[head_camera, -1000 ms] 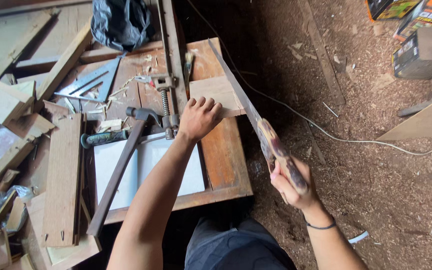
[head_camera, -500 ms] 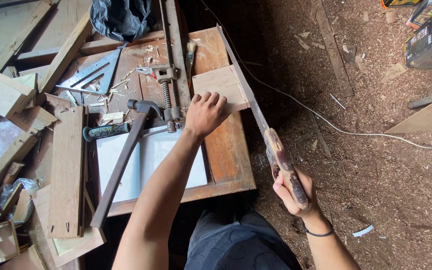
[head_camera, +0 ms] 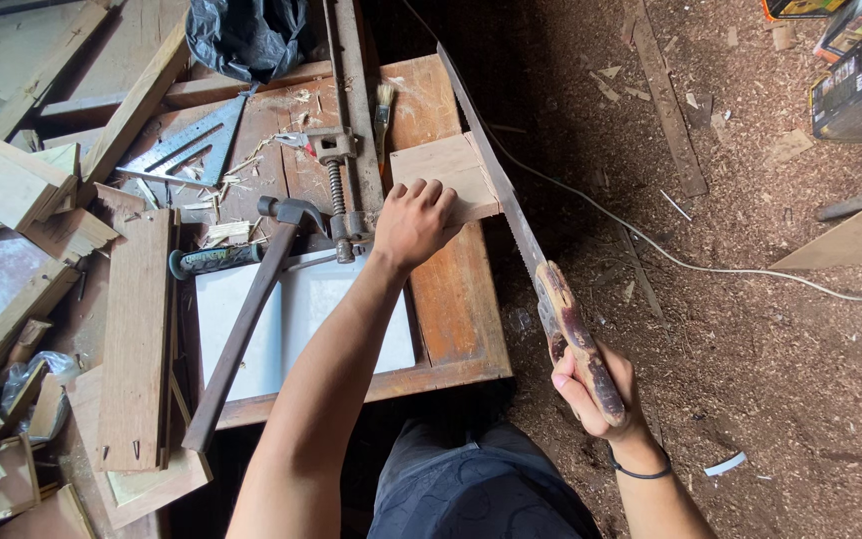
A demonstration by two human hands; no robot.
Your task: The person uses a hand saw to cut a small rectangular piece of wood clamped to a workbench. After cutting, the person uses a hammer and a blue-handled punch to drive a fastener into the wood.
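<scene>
Item: pale wooden board point(head_camera: 449, 172), lying flat at the far right corner of the brown workbench point(head_camera: 461, 309), its right end past the bench edge so the saw can cross it freely.

Hand saw point(head_camera: 511, 215): blade set across the board's overhanging end, slanting from the far side back toward me, wooden handle nearest my body.

My right hand point(head_camera: 596, 394): fingers wrapped fully closed around the saw handle, off the bench's right side, above the sawdust floor point(head_camera: 750, 329).

My left hand point(head_camera: 413, 222): palm down, fingers spread and pressed on the board's near left part, pinning it against the bench; it grips nothing.

Adjacent: bar clamp point(head_camera: 343, 180) just left of that hand; claw hammer point(head_camera: 246, 319) leaning across a white panel point(head_camera: 301, 319); metal square point(head_camera: 187, 150); small brush point(head_camera: 384, 110); offcuts point(head_camera: 12, 185) stacked left.
</scene>
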